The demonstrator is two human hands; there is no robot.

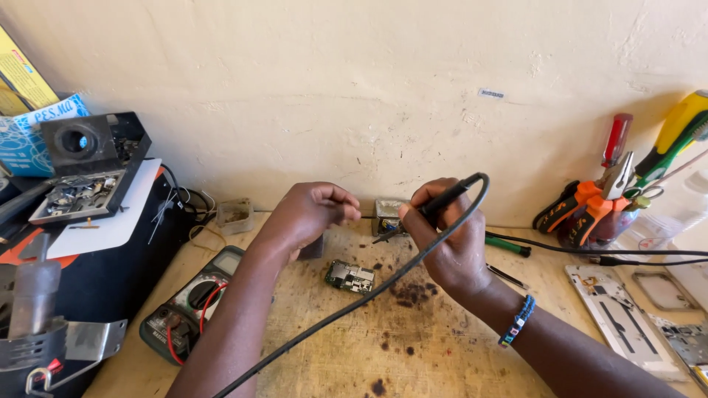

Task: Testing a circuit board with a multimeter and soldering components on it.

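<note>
The wooden workbench point(442, 354), scorched with dark burn spots near its middle, runs along a cream wall point(369, 74). At the bench's left end sits a large black case point(110, 258) with a white sheet and a black tray of small metal parts point(77, 195) on top; behind it, in the far left corner, lean a yellow box point(22, 74) and a blue-and-white printed package point(37, 129). A small pale rectangular label point(491, 93) is stuck on the wall above the bench's far edge. At the right end stand orange-handled pliers point(586, 210) and screwdrivers with red, yellow and green handles, with a white phone frame point(616, 313) flat near the right edge.

Near the left front edge lies a dark green multimeter point(193, 298) with red leads.

The right hand point(446, 239) is clenched round a black soldering iron point(435, 205), pen-fashion, its tip pointing down and left toward a small metal tin point(389, 214) at the bench's far edge; the iron's black cable point(354, 302) loops over the hand and trails to the front edge. The left hand point(310, 214) is closed with fingertips pinched together, just left of the iron's tip; what it pinches I cannot tell.

A small green circuit board point(350, 276) lies flat on the bench mid-way across, below and between the two hands, touched by neither.
</note>
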